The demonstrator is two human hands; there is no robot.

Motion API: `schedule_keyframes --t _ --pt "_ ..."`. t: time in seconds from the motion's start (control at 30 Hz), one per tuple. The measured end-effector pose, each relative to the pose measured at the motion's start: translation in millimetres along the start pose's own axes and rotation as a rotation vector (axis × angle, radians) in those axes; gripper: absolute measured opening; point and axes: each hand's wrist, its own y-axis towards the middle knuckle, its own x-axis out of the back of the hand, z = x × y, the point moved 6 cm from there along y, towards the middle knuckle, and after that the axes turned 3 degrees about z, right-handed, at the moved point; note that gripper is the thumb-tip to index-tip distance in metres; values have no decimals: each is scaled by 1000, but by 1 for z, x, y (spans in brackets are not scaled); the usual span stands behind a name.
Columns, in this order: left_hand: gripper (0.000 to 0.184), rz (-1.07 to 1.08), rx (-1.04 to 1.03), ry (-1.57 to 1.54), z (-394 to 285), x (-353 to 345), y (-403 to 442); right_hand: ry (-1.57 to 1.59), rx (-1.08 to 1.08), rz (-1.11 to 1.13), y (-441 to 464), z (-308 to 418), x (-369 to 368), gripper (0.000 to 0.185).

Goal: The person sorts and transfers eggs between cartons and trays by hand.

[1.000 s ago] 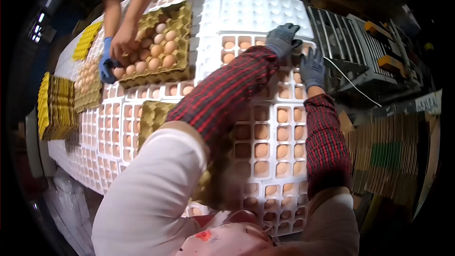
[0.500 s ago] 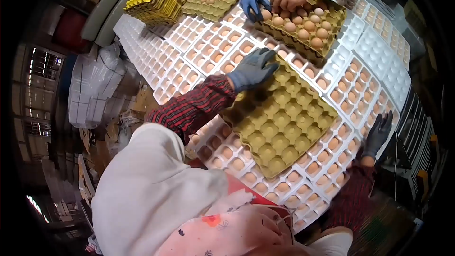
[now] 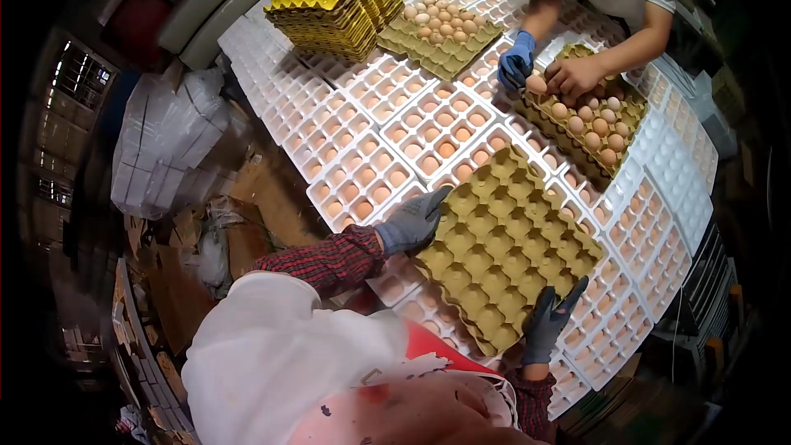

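A yellowish-brown pulp egg tray (image 3: 507,251) with bare cups lies slantwise over white plastic trays filled with eggs. At its left edge is my left hand (image 3: 412,222), in a grey glove, its fingers closed round the rim. My right hand (image 3: 550,325), also gloved in grey, touches the tray's lower right edge, thumb and fingers spread apart. Eggs in the white trays (image 3: 445,119) show around the pulp tray; those beneath it are hidden.
Across the table, a person's blue-gloved hand (image 3: 517,60) and bare hand (image 3: 574,76) work over a pulp tray of eggs (image 3: 601,128). A tall stack of yellow trays (image 3: 334,8) stands at the back left, beside another part-filled egg tray (image 3: 441,37). Wrapped white bundles (image 3: 165,144) lie left.
My right hand has moved left from the table's right side to the pulp tray's edge. My left hand has shifted from the tray's top corner down its left edge. The view has swung.
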Motion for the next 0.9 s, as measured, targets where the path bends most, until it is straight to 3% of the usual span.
schedule_keyframes --t 0.07,0.1,0.13,0.17,0.2,0.23,0.3,0.33,0.37,0.43,0.47,0.57,0.67,0.77,0.8,0.83,0.9 --pt "55 163 -3 -25 44 22 13 -135 1 64 7 3 -22 63" --pt "54 276 103 81 51 49 26 -229 -29 123 18 -4 -26 60" --pt "52 227 51 144 48 87 51 -322 -61 181 31 -8 -33 58" --pt "48 85 -62 330 58 123 88 -467 187 -38 48 23 -38 51" --pt "44 -94 -206 282 70 163 127 -388 209 -30 65 66 -55 49" --pt "44 -169 -170 444 84 199 175 -313 236 -24 88 111 -77 47" --pt "56 -343 -313 694 124 248 270 -211 222 147 135 163 -154 44" --pt "58 -279 -211 765 127 266 304 -259 387 205 159 191 -200 43" --pt "53 -313 -301 781 141 274 335 -307 555 269 182 214 -248 43" --pt "42 -124 -243 890 153 282 365 -278 548 355 242 227 -343 45" --pt "31 -141 -408 762 173 279 385 -325 585 345 271 231 -387 45" --pt "29 -125 -377 672 162 288 379 -549 641 208 347 219 -483 54" --pt "28 -115 -376 629 165 296 383 -751 355 402 379 211 -521 46" --pt "34 -173 -501 524 181 298 389 -635 308 386 390 206 -517 39" --pt "33 -208 -548 512 185 297 390 -445 342 311 395 197 -511 34" --pt "31 -239 -593 501 191 295 391 -54 310 316 404 172 -510 37" --pt "34 -314 -523 308 191 305 379 657 -85 204 408 157 -472 32"
